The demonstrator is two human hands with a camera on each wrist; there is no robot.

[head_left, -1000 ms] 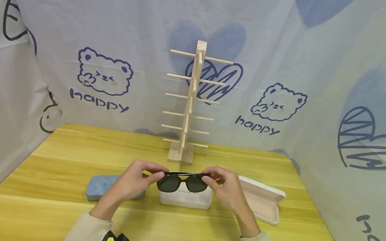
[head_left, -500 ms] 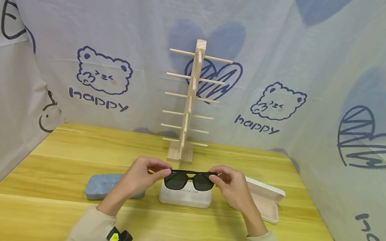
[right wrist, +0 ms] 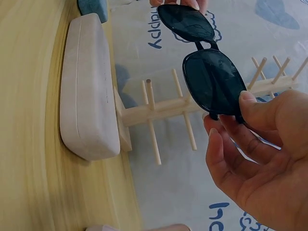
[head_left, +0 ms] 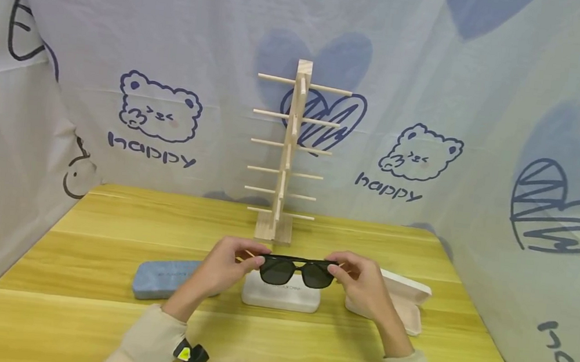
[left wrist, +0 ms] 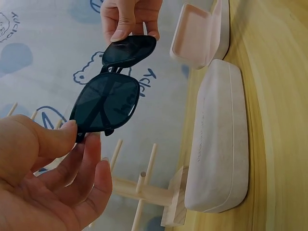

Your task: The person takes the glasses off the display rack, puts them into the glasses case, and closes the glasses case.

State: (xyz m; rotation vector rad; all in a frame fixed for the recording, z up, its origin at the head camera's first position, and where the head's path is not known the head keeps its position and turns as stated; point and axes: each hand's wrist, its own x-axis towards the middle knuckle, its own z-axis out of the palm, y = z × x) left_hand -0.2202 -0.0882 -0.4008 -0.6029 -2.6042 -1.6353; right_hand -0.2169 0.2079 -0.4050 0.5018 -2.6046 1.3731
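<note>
Dark-lensed black sunglasses [head_left: 298,272] are held up between both hands, lenses towards the head camera. My left hand [head_left: 226,265] pinches the frame's left outer corner between thumb and fingers. At the other corner my right hand [head_left: 361,281] pinches it the same way. In the left wrist view the sunglasses [left wrist: 108,98] show one lens close to the thumb. Below and behind them lies a closed white glasses case [head_left: 281,297], its top partly covered by the lenses in the head view.
A wooden peg stand [head_left: 289,146] with several rods rises behind the hands. At the left lies a closed blue glasses case [head_left: 165,280], partly behind the left arm. An open pale case [head_left: 406,306] lies at the right. Patterned cloth [head_left: 229,53] surrounds the wooden table [head_left: 72,323].
Both hands have carried the sunglasses to the right, and the lenses have levelled out. The grip at each corner stays the same. The cases and stand have stayed in place.
</note>
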